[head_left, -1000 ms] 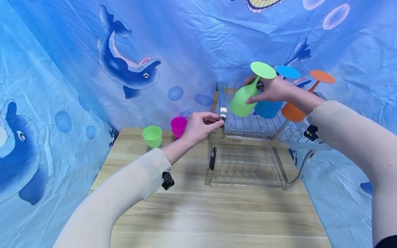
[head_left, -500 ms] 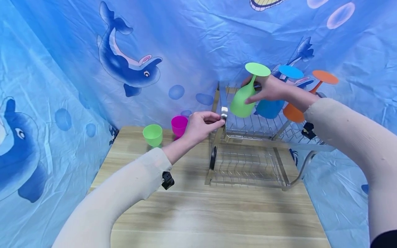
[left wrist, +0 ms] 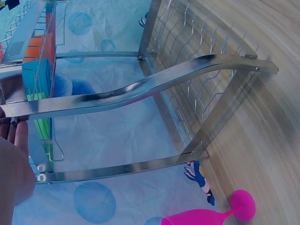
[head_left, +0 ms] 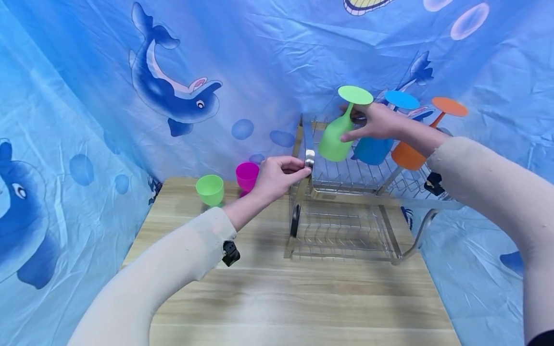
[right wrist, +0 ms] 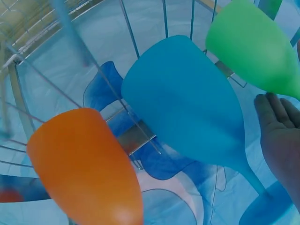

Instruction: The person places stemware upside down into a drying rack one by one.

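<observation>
Behind and on both sides of the dish rack (head_left: 342, 196), blue cloth (head_left: 268, 62) printed with dolphins (head_left: 166, 89), bubbles and pale creases of light. Beneath the rack, a wood-grain tabletop (head_left: 303, 298), with a soft glare in front and to the left of the rack.

Above the rack's upper tier (head_left: 337, 183), toward its left end, a light-green goblet (head_left: 335, 142), upside down and tilted, foot uppermost. Clamped in the right hand (head_left: 376, 122), thumb against the bowl and fingers behind the stem. Impossible to tell whether in contact with the wires at its rim. At the rack's left end, a metal upright (head_left: 309, 156) pinched between thumb and fingertips of the left hand (head_left: 274, 178).

In the rack's upper tier, right of the light-green goblet, a blue goblet (head_left: 373, 151) and then an orange goblet (head_left: 409, 154), both inverted and leaning, feet raised. Below these, the rack's lower wire tier (head_left: 346, 233). Left of the rack on the tabletop, a magenta goblet (head_left: 247, 177), upright, partly hidden by the left hand; farther left, a green cup (head_left: 209, 190), mouth up.
</observation>
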`<state>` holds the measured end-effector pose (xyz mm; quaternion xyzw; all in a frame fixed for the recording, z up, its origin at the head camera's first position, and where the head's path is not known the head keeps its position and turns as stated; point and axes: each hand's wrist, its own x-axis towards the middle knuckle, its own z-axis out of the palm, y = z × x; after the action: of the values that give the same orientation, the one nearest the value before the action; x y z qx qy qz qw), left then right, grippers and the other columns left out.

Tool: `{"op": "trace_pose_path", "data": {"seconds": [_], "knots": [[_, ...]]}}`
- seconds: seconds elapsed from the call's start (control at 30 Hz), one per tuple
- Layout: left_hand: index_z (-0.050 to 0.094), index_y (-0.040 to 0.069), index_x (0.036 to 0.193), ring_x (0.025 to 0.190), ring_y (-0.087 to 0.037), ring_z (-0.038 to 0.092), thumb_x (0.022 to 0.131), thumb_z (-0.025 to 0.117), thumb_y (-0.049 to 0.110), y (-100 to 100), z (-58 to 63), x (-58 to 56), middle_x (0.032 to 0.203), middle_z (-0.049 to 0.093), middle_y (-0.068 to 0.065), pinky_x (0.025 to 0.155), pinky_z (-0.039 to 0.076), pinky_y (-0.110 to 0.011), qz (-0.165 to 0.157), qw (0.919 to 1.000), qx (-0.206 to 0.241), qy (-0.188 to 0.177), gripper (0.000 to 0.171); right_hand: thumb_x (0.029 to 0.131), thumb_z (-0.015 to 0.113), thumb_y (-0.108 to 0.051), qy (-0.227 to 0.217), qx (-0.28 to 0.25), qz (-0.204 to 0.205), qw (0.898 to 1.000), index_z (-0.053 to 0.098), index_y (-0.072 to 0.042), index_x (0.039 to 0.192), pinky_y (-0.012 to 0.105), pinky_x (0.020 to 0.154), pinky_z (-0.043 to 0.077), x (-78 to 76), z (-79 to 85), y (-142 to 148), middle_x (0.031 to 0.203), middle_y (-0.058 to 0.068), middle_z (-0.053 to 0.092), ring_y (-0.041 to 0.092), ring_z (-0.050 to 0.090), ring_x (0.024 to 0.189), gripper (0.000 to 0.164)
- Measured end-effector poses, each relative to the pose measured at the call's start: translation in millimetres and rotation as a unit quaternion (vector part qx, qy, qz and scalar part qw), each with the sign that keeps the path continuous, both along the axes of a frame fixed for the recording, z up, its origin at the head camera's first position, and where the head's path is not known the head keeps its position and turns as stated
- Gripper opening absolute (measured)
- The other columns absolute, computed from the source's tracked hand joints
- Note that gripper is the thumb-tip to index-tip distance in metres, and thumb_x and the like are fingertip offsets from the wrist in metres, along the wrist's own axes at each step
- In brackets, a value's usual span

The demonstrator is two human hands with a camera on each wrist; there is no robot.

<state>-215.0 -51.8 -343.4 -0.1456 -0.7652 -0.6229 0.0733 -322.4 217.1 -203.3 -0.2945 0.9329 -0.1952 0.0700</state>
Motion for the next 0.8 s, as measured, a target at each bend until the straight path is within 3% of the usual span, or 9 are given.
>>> {"op": "trace_pose_path", "data": {"seconds": [0.13,0.3,0.5,0.53,0.6,0.73,0.8], "knots": [[0.083,0.005,0.107,0.089,-0.016,0.078,0.093,0.086,0.018,1,-0.1,-0.3,0.099,0.082,-0.006,0.077,0.065,-0.029,-0.002,1.0,0.0,0.0,0.019,0.099,0.08,-0.036,-0.023,0.018,-0.01,1.0,0.041,0.002,0.157,0.06,0.121,0.04,10.5,2.9,10,0.158,0.028,0.048,0.046,0.043,0.15,0.08],[0.083,0.007,0.107,0.089,-0.016,0.078,0.094,0.086,0.019,2,0.0,-0.3,0.099,0.082,-0.005,0.077,0.065,-0.029,0.0,1.0,-0.002,-0.007,0.018,0.1,0.078,-0.037,-0.053,0.002,-0.023,0.998,0.027,0.001,0.167,0.062,0.122,0.037,32.0,6.5,28,0.169,0.026,0.034,0.046,0.035,0.155,0.093],[0.083,0.006,0.106,0.09,-0.016,0.078,0.093,0.086,0.018,2,0.8,-0.3,0.1,0.082,-0.005,0.077,0.065,-0.029,0.001,0.9999,-0.005,-0.009,0.018,0.099,0.08,-0.029,-0.031,-0.034,-0.035,0.998,0.03,-0.004,0.168,0.061,0.122,0.036,67.0,3.2,51,0.17,0.022,0.035,0.043,0.035,0.156,0.088],[0.083,0.006,0.106,0.089,-0.016,0.078,0.093,0.086,0.018,3,0.9,-0.4,0.099,0.082,-0.005,0.077,0.065,-0.028,0.002,1.0,-0.006,-0.007,0.018,0.099,0.081,-0.028,-0.024,-0.038,-0.037,0.998,0.031,-0.006,0.168,0.058,0.122,0.036,73.2,1.6,55,0.171,0.021,0.035,0.042,0.035,0.157,0.088],[0.083,0.006,0.105,0.089,-0.016,0.078,0.093,0.087,0.018,3,1.2,-0.5,0.099,0.082,-0.005,0.077,0.065,-0.028,0.002,1.0,-0.008,-0.005,0.018,0.098,0.082,-0.025,-0.014,-0.049,-0.04,0.998,0.032,-0.007,0.168,0.042,0.123,0.04,85.1,-2.6,61,0.171,0.019,0.036,0.041,0.036,0.156,0.088],[0.083,0.005,0.105,0.088,-0.016,0.078,0.093,0.086,0.017,2,2.5,-0.9,0.098,0.082,-0.006,0.076,0.064,-0.028,-0.002,0.9999,-0.014,-0.002,0.018,0.096,0.083,-0.018,-0.001,-0.09,-0.048,0.995,0.034,-0.009,0.168,0.007,0.11,0.039,104.4,-13.6,72,0.171,0.016,0.036,0.039,0.037,0.156,0.087],[0.083,0.005,0.106,0.089,-0.017,0.078,0.092,0.087,0.017,1,3.5,-1.7,0.099,0.082,-0.007,0.077,0.064,-0.028,-0.008,0.9998,-0.017,-0.005,0.019,0.095,0.083,-0.014,0.006,-0.118,-0.049,0.992,0.035,-0.01,0.167,0.002,0.106,0.036,113.1,-19.0,76,0.171,0.015,0.037,0.037,0.037,0.156,0.087]]}}
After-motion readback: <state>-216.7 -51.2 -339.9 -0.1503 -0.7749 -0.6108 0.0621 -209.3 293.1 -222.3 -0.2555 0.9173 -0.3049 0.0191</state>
